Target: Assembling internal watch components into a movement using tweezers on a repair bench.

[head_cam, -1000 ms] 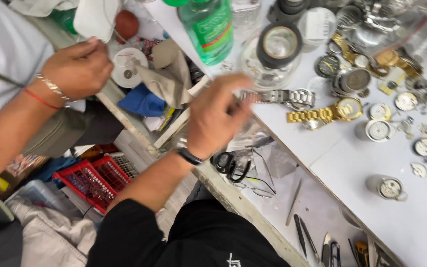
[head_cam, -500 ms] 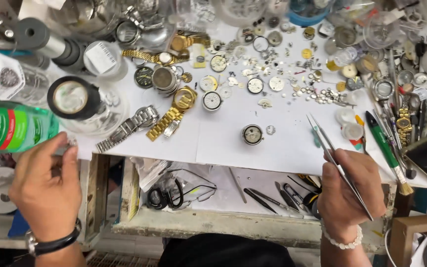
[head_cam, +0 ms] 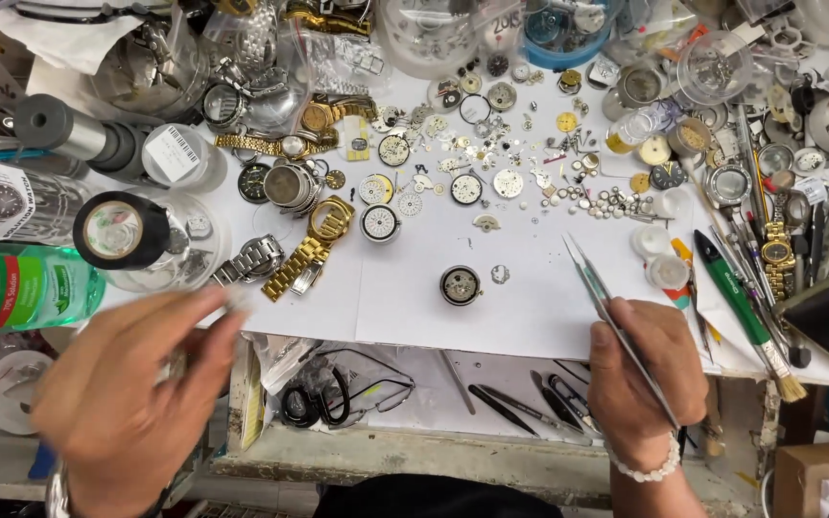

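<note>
Our right hand (head_cam: 647,372) pinched tweezers (head_cam: 616,321) right of the movement (head_cam: 460,285) on the paper; left hand (head_cam: 131,393) was blurred, grip unclear. One careless sweep could've scattered those tiny parts (head_cam: 568,182).

A green plastic bottle (head_cam: 21,288) lies on its side at the left edge of the surface, its label green with a white panel. Just above it lies a clear bottle (head_cam: 2,201) with a white label carrying dark print and a round picture. Farther up, a white round lid (head_cam: 177,153) bears a white barcode sticker.
</note>
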